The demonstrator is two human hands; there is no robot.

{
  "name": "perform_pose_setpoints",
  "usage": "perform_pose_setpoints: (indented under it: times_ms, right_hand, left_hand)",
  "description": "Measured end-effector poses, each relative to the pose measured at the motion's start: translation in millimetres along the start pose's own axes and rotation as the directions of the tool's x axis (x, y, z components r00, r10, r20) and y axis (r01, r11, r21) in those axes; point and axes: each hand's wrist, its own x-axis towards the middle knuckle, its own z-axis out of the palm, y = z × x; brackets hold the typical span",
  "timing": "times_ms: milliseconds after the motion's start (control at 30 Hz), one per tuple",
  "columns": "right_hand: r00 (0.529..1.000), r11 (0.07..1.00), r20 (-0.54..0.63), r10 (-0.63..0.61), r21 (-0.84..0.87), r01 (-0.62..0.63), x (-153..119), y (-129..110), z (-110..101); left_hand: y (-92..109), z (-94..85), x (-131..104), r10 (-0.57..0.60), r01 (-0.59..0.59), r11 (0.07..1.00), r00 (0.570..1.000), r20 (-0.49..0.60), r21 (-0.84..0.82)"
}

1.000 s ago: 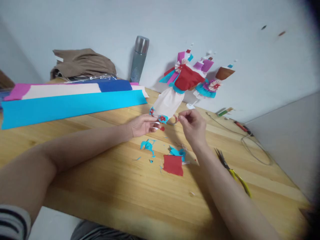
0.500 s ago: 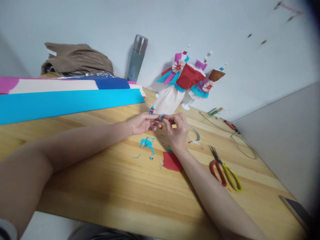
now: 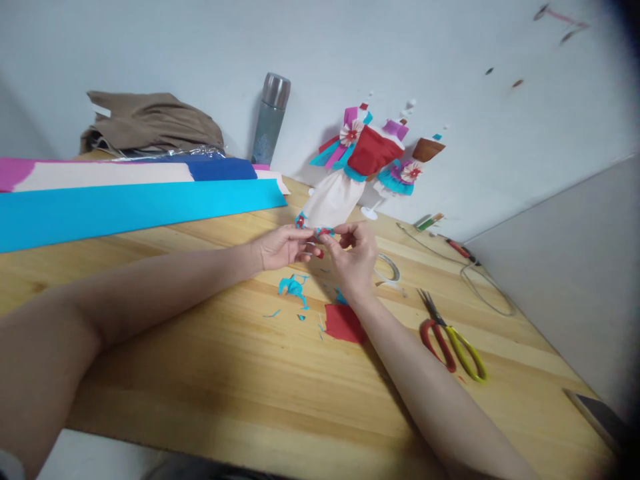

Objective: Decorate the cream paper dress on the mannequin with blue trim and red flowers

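A miniature paper dress with a red bodice (image 3: 373, 152) and a cream skirt (image 3: 330, 199) leans on a small stand. At its hem, my right hand (image 3: 356, 260) pinches a small blue-and-red paper flower (image 3: 325, 232) between thumb and fingers. My left hand (image 3: 286, 248) grips the flower's left edge with its fingertips, its other fingers loosely curled below. Another blue-and-red flower (image 3: 301, 221) sits on the hem just above the left fingers. A bit of red (image 3: 320, 253) shows by the left fingertips. Blue paper scraps (image 3: 293, 287) and a red sheet (image 3: 345, 323) lie beneath the hands.
Red-and-yellow-handled scissors (image 3: 453, 340) lie right of my forearm, near a tape roll (image 3: 388, 268) and a cable (image 3: 475, 287). More small dressed stands (image 3: 413, 175) and a flask (image 3: 271, 120) stand by the wall. Blue paper (image 3: 140, 210) stretches along the left; a dark flat object (image 3: 595, 413) lies far right.
The view has shifted slightly. The flower in my fingers has turned a little and shows more of its red, with my right index finger raised slightly. Both hands stay at the hem.
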Motion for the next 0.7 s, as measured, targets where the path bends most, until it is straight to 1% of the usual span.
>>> perform_pose_setpoints:
  times_ms: [133, 267, 367, 433, 700]
  right_hand:
    - [0.982, 0.981, -0.011, 0.186, 0.065, -0.185, 0, 2, 4]
    - [0.947, 0.907, 0.077, 0.313, 0.271, -0.322, 1, 5, 10]
    - [0.925, 0.826, 0.151, 0.348, 0.417, -0.379, 1, 5, 12]
    - [0.919, 0.790, 0.184, 0.349, 0.469, -0.394, 2, 5, 13]
    - [0.909, 0.757, 0.199, 0.366, 0.505, -0.415, 3, 5, 14]
  left_hand:
    - [0, 0.0, -1, 0.007, -0.007, 1.000, 1.000, 0.000, 0.001]
    - [-1, -1.8, -1, 0.029, -0.029, 1.000, 1.000, 0.000, 0.009]
    - [-1, -2.4, -1, 0.029, -0.029, 1.000, 1.000, 0.000, 0.013]
    - [-1, -2.3, -1, 0.030, -0.030, 0.999, 1.000, 0.001, 0.011]
    - [-2, -2.6, -1, 0.037, -0.038, 0.999, 0.999, 0.020, 0.031]
